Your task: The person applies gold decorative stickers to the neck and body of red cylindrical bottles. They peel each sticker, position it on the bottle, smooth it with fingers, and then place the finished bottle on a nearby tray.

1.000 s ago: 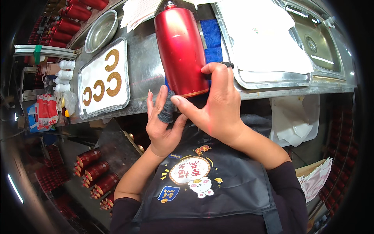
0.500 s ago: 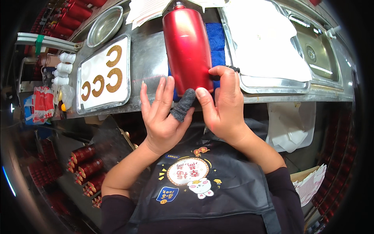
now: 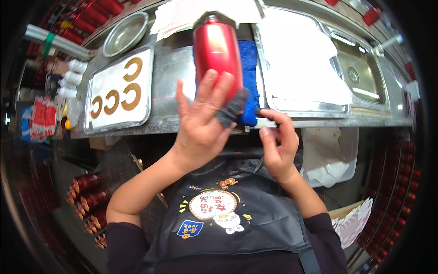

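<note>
A glossy red metal bottle [image 3: 218, 50] lies on a blue towel [image 3: 248, 68], its threaded neck pointing away from me. My left hand [image 3: 200, 130] rests open with spread fingers over the bottle's near end. A dark grey knitted sleeve [image 3: 233, 107] covers its index finger. Right of the bottle, at the bench edge, my right hand [image 3: 280, 150] is bent, apart from the bottle, with a dark band on its index finger. A thin pointed tool [image 3: 259, 165] pokes out beside its palm; the rest of that tool is hidden by the hand.
At left stands a tray [image 3: 148, 98] of gold-brown C-shaped pieces, with a metal bowl [image 3: 125, 34] behind it. A white-covered tray [image 3: 301, 59] and a sink [image 3: 365, 68] lie right. White bottles [image 3: 73, 77] stand far left; below are red cylinders [image 3: 86, 182] and a plastic bin [image 3: 328, 155].
My left hand has moved up onto the bottle's near end. My right hand has left the bottle, going right and down, and the pointed tool has moved with it.
</note>
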Available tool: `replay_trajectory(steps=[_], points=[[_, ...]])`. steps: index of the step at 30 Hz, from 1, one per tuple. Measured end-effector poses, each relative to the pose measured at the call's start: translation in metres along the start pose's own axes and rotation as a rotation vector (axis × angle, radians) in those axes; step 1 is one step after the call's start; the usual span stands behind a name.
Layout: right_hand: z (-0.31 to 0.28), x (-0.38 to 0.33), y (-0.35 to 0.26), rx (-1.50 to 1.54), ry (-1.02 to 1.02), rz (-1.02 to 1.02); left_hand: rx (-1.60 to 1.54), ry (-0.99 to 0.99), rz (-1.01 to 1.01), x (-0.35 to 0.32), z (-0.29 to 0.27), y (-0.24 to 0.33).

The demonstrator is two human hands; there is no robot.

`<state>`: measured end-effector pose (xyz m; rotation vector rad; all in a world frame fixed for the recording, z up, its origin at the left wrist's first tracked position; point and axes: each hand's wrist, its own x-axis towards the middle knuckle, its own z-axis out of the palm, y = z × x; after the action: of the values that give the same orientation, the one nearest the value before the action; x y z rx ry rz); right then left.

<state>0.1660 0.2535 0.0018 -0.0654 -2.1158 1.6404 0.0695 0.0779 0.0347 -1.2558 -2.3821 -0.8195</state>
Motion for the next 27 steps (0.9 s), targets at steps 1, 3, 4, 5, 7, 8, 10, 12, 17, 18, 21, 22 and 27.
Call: replay_trajectory(steps=[1,3,4,5,7,8,10,12,17,18,21,22,27], points=[[0.002,0.001,0.0,-0.035,-0.074,-0.11,-0.009,0.038,-0.003,0.001,0.002,-0.003],[0.009,-0.001,-0.002,-0.066,-0.176,-0.292,0.085,-0.023,0.017,0.002,0.008,-0.009],[0.014,-0.002,-0.002,-0.096,-0.238,-0.297,0.125,-0.035,0.047,0.004,0.014,-0.012],[0.018,-0.003,-0.002,-0.093,-0.249,-0.232,0.196,-0.088,0.074,0.005,0.018,-0.015],[0.021,-0.005,-0.002,-0.039,-0.166,-0.131,0.16,0.005,0.05,0.001,0.021,-0.018],[0.02,-0.007,-0.002,-0.007,-0.125,-0.081,0.131,0.022,0.017,-0.001,0.022,-0.02],[0.016,-0.011,-0.002,-0.028,-0.158,0.024,0.015,0.116,-0.031,-0.009,0.025,-0.022],[0.013,-0.013,-0.001,-0.027,-0.164,0.098,-0.179,0.197,-0.156,-0.02,0.028,-0.023],[0.015,-0.011,-0.002,-0.095,-0.175,0.135,-0.09,0.006,-0.23,-0.044,0.025,-0.037],[0.016,-0.01,-0.002,-0.137,-0.188,0.111,-0.076,-0.002,-0.236,-0.046,0.025,-0.038],[0.015,-0.007,-0.005,-0.276,-0.187,0.027,-0.047,-0.006,-0.221,-0.047,0.023,-0.038],[0.015,-0.007,-0.004,-0.289,-0.213,0.03,-0.046,0.008,-0.209,-0.045,0.022,-0.037],[0.006,-0.008,-0.005,-0.283,-0.164,-0.281,-0.134,0.119,-0.189,-0.026,0.024,-0.026]])
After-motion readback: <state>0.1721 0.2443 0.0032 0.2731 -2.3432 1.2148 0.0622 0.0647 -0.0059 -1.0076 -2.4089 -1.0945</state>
